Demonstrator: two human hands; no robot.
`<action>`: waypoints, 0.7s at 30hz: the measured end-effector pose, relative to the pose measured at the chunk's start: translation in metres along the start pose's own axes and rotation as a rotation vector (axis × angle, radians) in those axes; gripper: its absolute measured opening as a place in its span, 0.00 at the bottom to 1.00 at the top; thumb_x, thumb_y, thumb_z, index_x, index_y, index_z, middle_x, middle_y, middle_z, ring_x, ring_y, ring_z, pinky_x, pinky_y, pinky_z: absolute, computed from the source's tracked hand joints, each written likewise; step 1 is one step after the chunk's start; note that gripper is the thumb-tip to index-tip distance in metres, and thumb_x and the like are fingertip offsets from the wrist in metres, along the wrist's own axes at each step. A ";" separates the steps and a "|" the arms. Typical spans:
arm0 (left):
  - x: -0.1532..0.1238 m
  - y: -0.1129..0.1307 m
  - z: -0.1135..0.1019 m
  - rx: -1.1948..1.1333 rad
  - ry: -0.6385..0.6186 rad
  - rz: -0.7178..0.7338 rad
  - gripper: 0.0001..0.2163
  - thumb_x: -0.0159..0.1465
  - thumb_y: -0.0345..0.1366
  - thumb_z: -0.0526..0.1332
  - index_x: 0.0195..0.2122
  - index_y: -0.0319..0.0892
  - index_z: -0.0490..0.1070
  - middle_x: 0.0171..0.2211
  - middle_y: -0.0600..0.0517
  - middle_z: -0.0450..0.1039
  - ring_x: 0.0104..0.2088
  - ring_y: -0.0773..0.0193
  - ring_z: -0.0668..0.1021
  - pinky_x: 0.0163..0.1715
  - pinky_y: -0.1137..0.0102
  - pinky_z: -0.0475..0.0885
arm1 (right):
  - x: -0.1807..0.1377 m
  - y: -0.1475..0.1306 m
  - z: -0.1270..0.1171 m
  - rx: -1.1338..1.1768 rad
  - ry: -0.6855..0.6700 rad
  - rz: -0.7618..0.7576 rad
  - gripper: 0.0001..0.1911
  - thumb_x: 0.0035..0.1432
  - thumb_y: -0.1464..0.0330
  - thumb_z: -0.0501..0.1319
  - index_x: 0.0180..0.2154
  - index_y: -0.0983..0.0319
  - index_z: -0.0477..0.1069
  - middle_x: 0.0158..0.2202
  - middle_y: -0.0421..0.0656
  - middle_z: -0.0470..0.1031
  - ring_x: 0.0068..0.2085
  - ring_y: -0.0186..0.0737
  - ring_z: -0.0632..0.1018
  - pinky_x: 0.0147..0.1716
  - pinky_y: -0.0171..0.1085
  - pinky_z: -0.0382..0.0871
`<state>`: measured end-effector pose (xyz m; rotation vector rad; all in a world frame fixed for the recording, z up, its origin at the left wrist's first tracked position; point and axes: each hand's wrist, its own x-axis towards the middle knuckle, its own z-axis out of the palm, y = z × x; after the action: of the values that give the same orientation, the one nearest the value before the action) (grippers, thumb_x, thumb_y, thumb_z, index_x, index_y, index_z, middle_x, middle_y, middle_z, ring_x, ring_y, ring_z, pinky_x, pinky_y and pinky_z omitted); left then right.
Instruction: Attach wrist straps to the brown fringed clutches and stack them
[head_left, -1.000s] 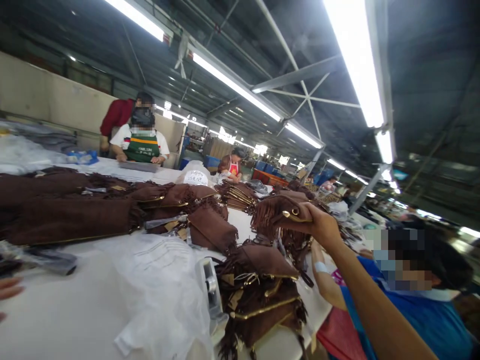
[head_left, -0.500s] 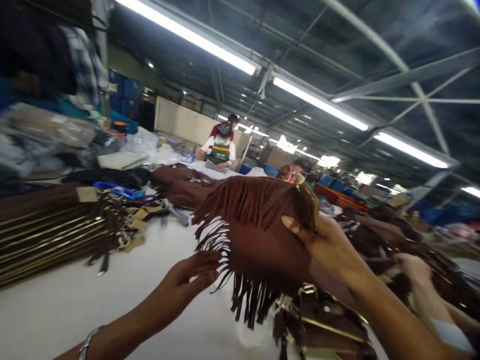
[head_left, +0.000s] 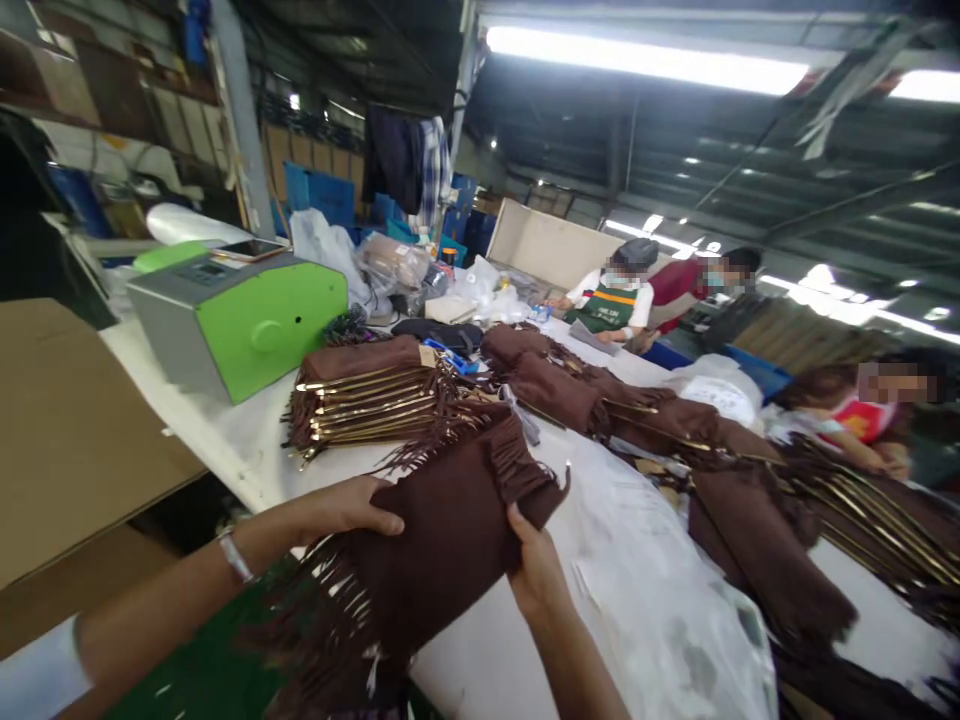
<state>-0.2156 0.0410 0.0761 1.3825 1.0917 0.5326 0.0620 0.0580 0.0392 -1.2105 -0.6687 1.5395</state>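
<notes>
I hold a brown suede fringed bag (head_left: 442,535) with both hands over the near edge of a white table (head_left: 247,450). My left hand (head_left: 341,506) grips its left side, thumb laid on top. My right hand (head_left: 536,575) is closed on its lower right edge, thumb pressed on the suede. Fringe hangs off the bag's left side and lower end. Just beyond it lies a stack of the same brown bags (head_left: 367,395) with gold zips.
A green and grey machine (head_left: 240,320) stands at the table's left. More brown bags (head_left: 600,400) run along the table's right beside clear plastic sheeting (head_left: 660,600). Brown cardboard (head_left: 67,430) lies at the left. Several people work at the far end.
I have turned left, and the bag has come down from mid-air to the table's near edge. My left hand, reaching toward it before, now grips it; my right hand has shifted to its lower edge.
</notes>
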 end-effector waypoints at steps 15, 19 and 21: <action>0.036 -0.078 0.061 1.141 0.506 0.386 0.24 0.69 0.39 0.54 0.65 0.44 0.55 0.67 0.46 0.54 0.67 0.52 0.56 0.66 0.52 0.52 | -0.014 0.073 -0.047 -1.449 -0.191 -0.748 0.25 0.66 0.55 0.52 0.61 0.53 0.63 0.62 0.46 0.65 0.62 0.52 0.67 0.60 0.53 0.62; 0.048 -0.090 0.082 1.165 0.344 0.374 0.34 0.67 0.46 0.58 0.69 0.46 0.44 0.70 0.47 0.43 0.69 0.50 0.45 0.66 0.49 0.47 | 0.026 0.082 -0.033 -1.628 -0.313 -0.814 0.31 0.66 0.53 0.52 0.67 0.50 0.51 0.69 0.45 0.49 0.68 0.58 0.54 0.58 0.62 0.59; 0.060 -0.093 0.080 1.177 0.326 0.340 0.34 0.67 0.46 0.57 0.70 0.46 0.41 0.71 0.48 0.39 0.70 0.50 0.43 0.66 0.49 0.45 | 0.047 0.084 -0.040 -1.649 -0.282 -0.766 0.33 0.66 0.52 0.51 0.68 0.51 0.47 0.71 0.47 0.45 0.68 0.60 0.53 0.55 0.64 0.61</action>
<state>-0.1480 0.0343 -0.0420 2.6010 1.5341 0.3448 0.0689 0.0687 -0.0646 -1.4504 -2.4806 0.2377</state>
